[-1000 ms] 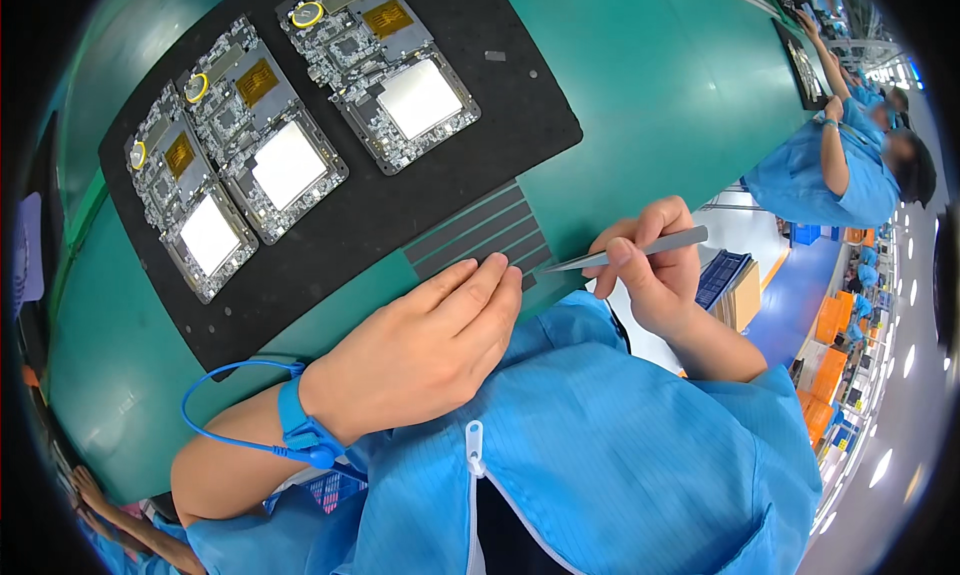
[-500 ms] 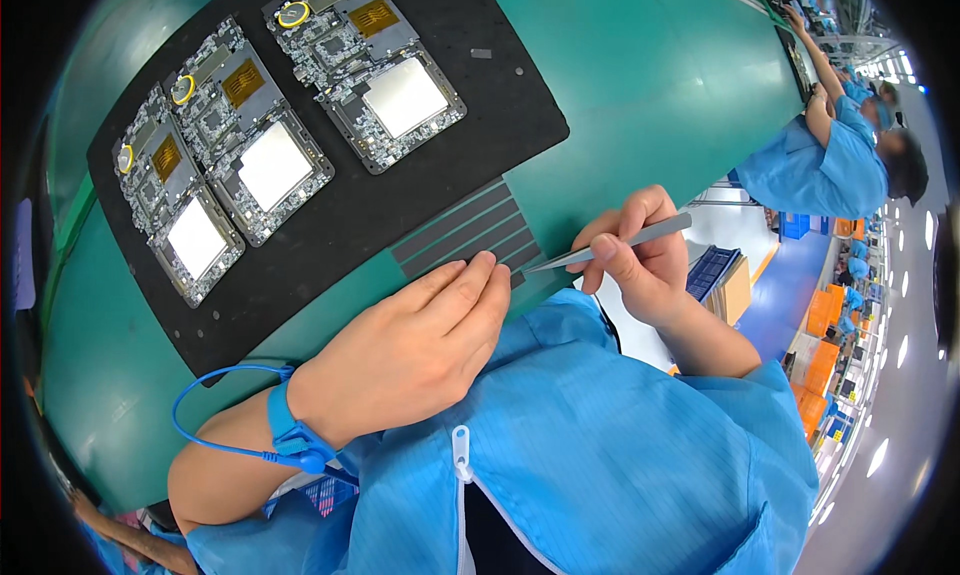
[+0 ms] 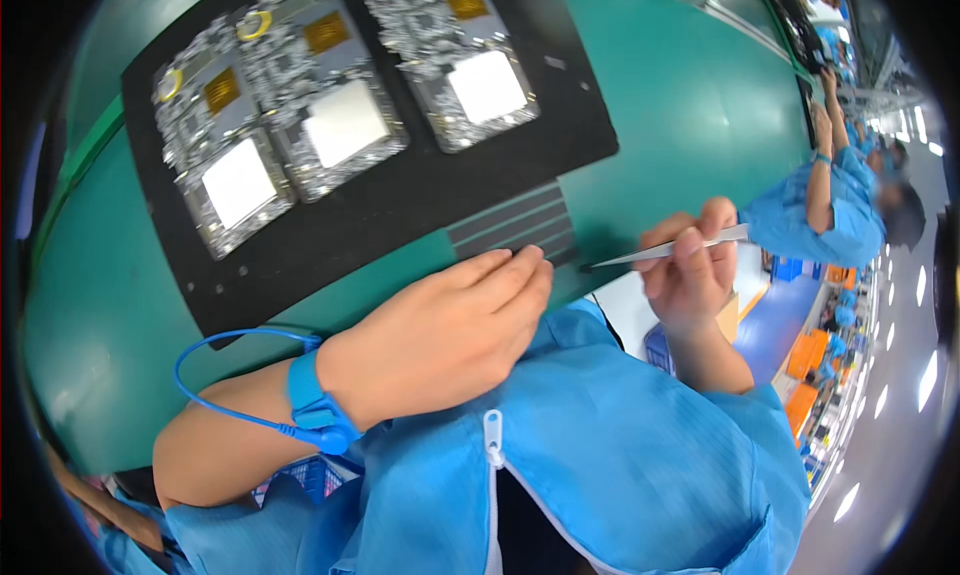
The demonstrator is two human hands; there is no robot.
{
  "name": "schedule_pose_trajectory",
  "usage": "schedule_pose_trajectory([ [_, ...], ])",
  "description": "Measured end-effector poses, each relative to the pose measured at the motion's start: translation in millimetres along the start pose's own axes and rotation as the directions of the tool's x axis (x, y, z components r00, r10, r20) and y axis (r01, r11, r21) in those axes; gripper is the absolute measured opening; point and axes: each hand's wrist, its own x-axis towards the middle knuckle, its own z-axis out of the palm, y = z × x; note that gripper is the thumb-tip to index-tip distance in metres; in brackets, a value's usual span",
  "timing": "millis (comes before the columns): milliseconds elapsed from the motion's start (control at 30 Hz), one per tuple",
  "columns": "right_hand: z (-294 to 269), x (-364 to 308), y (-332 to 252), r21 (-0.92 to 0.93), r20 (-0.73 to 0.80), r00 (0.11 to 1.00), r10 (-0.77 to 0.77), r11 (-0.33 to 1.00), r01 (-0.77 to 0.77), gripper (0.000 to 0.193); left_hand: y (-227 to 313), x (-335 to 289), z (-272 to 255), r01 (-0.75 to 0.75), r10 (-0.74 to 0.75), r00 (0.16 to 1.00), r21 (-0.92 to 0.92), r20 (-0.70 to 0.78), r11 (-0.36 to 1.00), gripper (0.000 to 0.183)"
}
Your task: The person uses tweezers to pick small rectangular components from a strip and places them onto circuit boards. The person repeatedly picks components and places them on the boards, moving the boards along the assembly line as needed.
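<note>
My right hand [image 3: 692, 270] pinches a pair of metal tweezers [image 3: 640, 256], their points aimed left, close to the table. A small dark bit shows at the tweezer tip; blur hides whether it is gripped. My left hand [image 3: 440, 330] lies flat with its fingers stretched out, fingertips on the near edge of a sheet of dark grey strips [image 3: 515, 220]. The near part of that sheet is hidden under the fingers. Beyond it, three circuit boards [image 3: 465, 65] with white squares and amber patches rest on a black mat [image 3: 370, 220].
The mat lies on a green tabletop [image 3: 680, 105]. A blue wrist strap [image 3: 308, 387] with a looped cord is on my left wrist. Another person in blue [image 3: 800, 200] works at the right. Orange bins [image 3: 803, 355] stand farther off at the right.
The whole view has shifted, so boards and strips appear farther right and higher. The tweezer tip has moved right, away from the strips and my left fingertips. My left hand stays on the sheet.
</note>
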Motion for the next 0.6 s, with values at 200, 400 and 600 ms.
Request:
schedule_pose_trajectory([
  [200, 54.6, 63.5, -3.8, 0.099, -0.008, 0.996, 0.094, 0.991, -0.093, 0.008, -1.8, -37.7, -67.9, 0.194, -0.157, 0.961, 0.153, -0.228, 0.969, 0.023],
  [400, 174.6, 115.8, 21.0, 0.058, 0.095, 0.985, 0.145, 0.987, -0.151, 0.017, -55.3, -127.3, -99.0, 0.346, -0.210, 0.916, 0.412, -0.342, 0.843, 0.028],
  [600, 198.8, 134.8, 51.0, -0.003, 0.134, 0.971, 0.197, 0.980, -0.199, 0.023, -59.3, -123.7, -92.9, 0.427, -0.323, 0.874, 0.257, -0.363, 0.867, 0.035],
])
